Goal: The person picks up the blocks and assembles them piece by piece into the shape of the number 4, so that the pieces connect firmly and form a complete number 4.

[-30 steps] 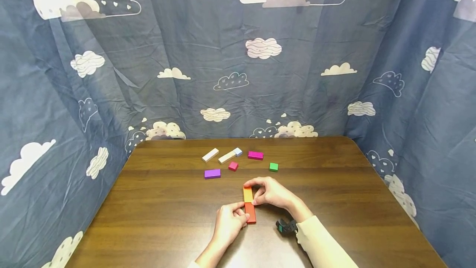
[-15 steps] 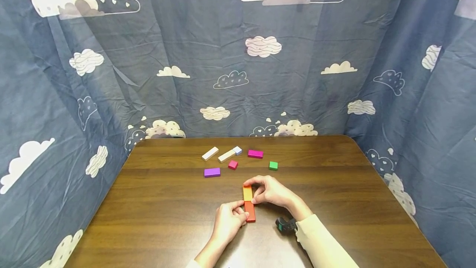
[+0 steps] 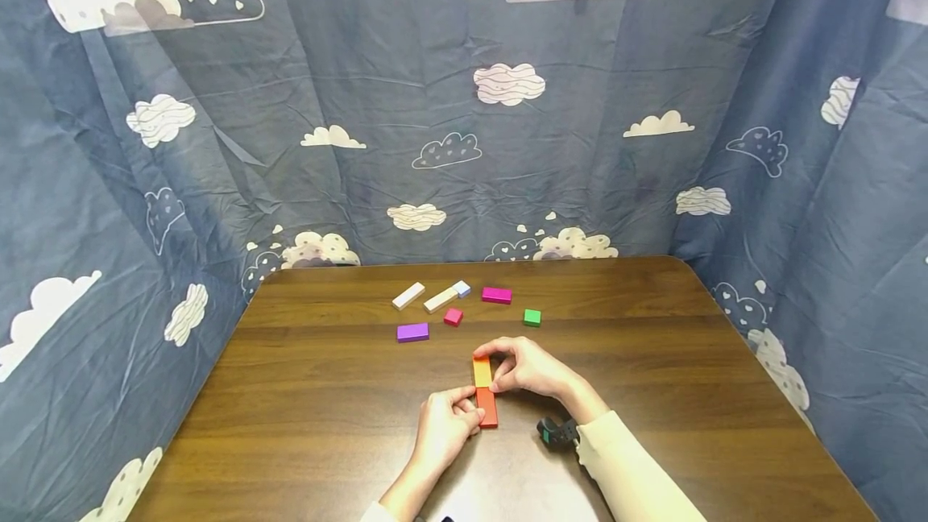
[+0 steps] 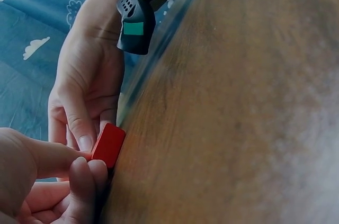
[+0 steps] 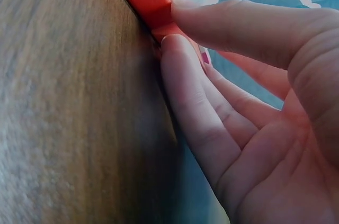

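Two rectangular blocks lie end to end on the wooden table, an orange block [image 3: 482,371] at the far end and a red block [image 3: 488,409] nearer the person. With thumb and fingertips the left hand [image 3: 442,427] grips the red block from its left side. The right hand [image 3: 532,369] holds the orange block, one finger at its far end and the thumb by the seam between the blocks. In the left wrist view the red block [image 4: 108,145] shows at the left hand's fingertips, and the orange one is hidden there.
Farther back on the table [image 3: 312,393] lie a purple block [image 3: 413,333], a white block [image 3: 409,296], a cream block [image 3: 441,300] touching a light blue cube [image 3: 461,288], a crimson cube [image 3: 453,317], a magenta block [image 3: 496,296] and a green cube [image 3: 532,318]. A cloud-patterned curtain [image 3: 377,103] hangs behind.
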Motion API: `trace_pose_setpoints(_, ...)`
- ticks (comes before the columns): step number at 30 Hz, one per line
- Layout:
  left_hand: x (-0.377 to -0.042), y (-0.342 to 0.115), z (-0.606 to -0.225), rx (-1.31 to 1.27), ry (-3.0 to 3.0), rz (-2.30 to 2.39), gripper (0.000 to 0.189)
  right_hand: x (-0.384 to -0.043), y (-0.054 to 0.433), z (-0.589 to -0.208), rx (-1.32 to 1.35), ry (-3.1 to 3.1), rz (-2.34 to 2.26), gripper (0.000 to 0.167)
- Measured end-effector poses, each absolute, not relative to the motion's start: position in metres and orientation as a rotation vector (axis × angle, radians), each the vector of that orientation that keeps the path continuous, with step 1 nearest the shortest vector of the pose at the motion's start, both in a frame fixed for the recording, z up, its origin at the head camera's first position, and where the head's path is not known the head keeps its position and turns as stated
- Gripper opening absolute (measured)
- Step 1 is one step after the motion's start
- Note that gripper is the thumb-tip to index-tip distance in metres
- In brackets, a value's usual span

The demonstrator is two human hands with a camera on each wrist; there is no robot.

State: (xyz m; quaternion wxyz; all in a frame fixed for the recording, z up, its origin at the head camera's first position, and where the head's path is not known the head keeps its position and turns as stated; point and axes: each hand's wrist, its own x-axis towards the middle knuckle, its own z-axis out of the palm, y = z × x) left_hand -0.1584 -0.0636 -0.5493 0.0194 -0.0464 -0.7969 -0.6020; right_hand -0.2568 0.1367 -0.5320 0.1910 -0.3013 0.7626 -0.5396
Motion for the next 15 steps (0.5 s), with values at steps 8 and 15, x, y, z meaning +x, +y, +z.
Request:
trace_pose_setpoints(8,-0.1573,-0.0622,-0.5494,-0.138,-2.490,-1.852,0.036,-0.2559,0.1380,-0.5318,-0.877,2.139,-1.505,0.059)
trace_pose_setpoints(15,-0.1571,-0.0632,-0.5489,-0.141,-2.485,-1.851,0.036,-0.2563,0.1391,-0.5325,-0.873,2.155,-1.515,0.059)
